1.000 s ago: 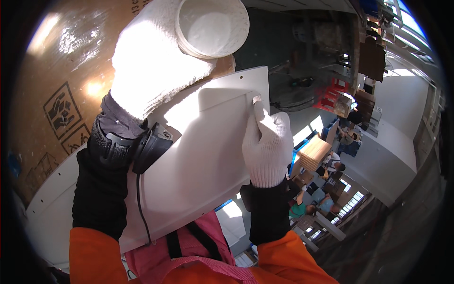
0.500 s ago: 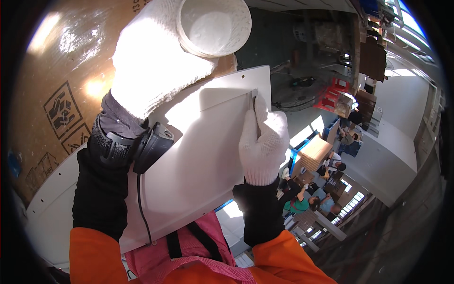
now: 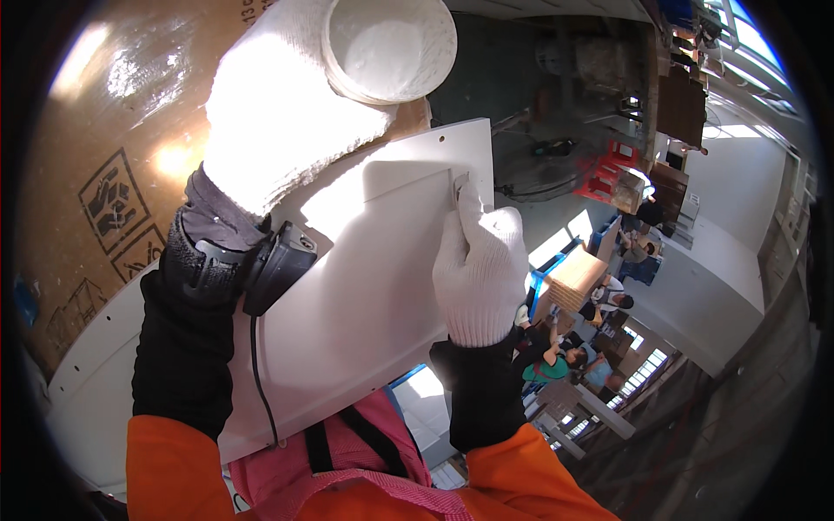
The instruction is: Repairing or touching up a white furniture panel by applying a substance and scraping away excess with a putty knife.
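My left hand (image 3: 287,104), in a white knit glove washed out by sunlight, is closed around a white round tub (image 3: 391,52). Whitish paste seems to coat the inside of the tub; the fingers are partly hidden behind it. Below lies a large white panel (image 3: 347,278) with a raised edge and small holes. My right hand (image 3: 480,269), also gloved, pinches a small metal blade (image 3: 460,182) over the panel's right end, near the inner line of its border. Most of that blade is covered by the fingers.
A brown cardboard sheet or box (image 3: 130,130) with printed marks lies under the panel at left. A black device (image 3: 282,265) with a cable sits on my left wrist. People work at right near stacked cardboard (image 3: 573,276) and red crates (image 3: 608,169).
My right hand has moved slightly toward me and left, the blade tip shifting with it. My left hand and the tub have barely moved.
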Available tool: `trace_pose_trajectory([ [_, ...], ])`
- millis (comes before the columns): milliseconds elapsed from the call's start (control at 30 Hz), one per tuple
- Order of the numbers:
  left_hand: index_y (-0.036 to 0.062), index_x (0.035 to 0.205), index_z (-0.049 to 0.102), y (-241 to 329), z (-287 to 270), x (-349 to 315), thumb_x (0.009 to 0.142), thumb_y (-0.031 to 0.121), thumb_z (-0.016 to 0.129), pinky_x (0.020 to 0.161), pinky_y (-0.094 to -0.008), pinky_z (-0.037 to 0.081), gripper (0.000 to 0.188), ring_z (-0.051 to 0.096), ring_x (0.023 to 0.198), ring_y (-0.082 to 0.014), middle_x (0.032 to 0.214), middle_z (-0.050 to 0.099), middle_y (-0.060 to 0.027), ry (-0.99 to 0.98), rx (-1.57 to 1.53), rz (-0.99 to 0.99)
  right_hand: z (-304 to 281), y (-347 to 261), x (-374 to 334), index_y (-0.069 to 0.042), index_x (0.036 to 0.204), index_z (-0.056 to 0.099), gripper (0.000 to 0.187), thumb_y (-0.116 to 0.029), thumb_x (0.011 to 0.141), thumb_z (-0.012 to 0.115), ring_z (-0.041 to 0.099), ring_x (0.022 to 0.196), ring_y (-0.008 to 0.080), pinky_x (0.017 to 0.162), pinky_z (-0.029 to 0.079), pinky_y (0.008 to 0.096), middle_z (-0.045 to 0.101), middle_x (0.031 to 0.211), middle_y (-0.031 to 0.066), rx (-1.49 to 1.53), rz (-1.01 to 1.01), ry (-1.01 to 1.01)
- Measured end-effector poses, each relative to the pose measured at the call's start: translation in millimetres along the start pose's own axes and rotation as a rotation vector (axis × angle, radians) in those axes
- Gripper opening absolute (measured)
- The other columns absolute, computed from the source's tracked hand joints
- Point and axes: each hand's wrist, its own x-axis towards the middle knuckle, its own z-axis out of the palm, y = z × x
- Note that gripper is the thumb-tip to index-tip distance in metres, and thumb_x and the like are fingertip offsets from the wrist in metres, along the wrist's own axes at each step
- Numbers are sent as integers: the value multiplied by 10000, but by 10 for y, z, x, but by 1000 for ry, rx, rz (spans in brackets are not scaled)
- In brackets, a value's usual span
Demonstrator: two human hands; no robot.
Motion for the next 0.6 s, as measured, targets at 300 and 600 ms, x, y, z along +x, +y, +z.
trace_pose_trajectory([
  [300, 74, 1235, 623, 123, -1, 24, 662, 236, 893, 900, -390, 571, 654, 713, 1028, -302, 1098, 720, -134, 32, 201, -67, 108, 101, 61, -4, 940, 724, 122, -120, 923, 692, 694, 634, 301, 539, 541, 367, 596, 921, 132, 50, -102, 170],
  [600, 66, 1165, 701, -31, -22, -99, 631, 316, 899, 849, -383, 594, 622, 726, 942, -354, 1044, 728, -171, 3, 376, -29, 90, -63, 50, -86, 1226, 747, 314, -85, 919, 678, 699, 728, 327, 643, 560, 394, 607, 852, 174, 17, 31, 49],
])
